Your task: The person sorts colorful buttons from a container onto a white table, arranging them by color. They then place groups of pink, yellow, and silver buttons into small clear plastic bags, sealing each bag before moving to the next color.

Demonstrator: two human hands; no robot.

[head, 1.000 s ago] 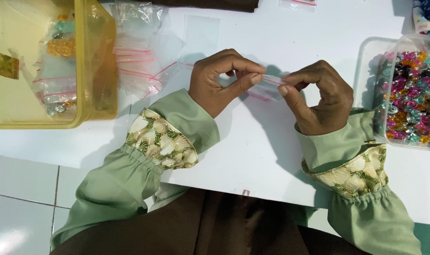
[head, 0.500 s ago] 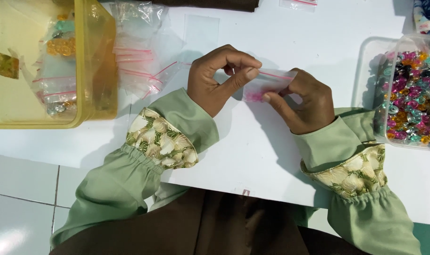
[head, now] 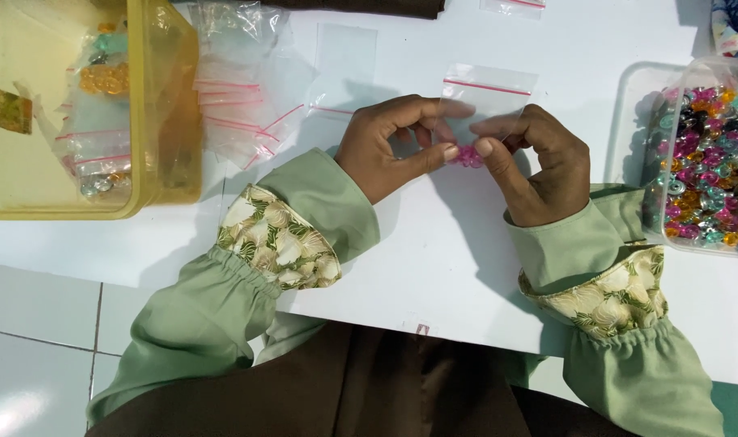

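Head view: both hands' fingers [head: 452,151] pinch the pink beads [head: 468,156] inside the clear bag [head: 489,95].

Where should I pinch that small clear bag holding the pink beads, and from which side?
Probably pinch the small clear bag along its red zip strip, coming from the far side: that upper part stands free and flat above both hands, while the pink beads bulge the bottom, already held by left hand and right hand.

A small clear zip-top plastic bag [head: 489,97] sits mid-table [head: 433,267], with pink beads [head: 468,155] at its bottom edge. Left of the bag lies a heap of clear zip bags [head: 239,97], and further left a translucent yellow plastic tub [head: 162,121]. Right of the bag stands a clear plastic box of mixed beads [head: 709,162].
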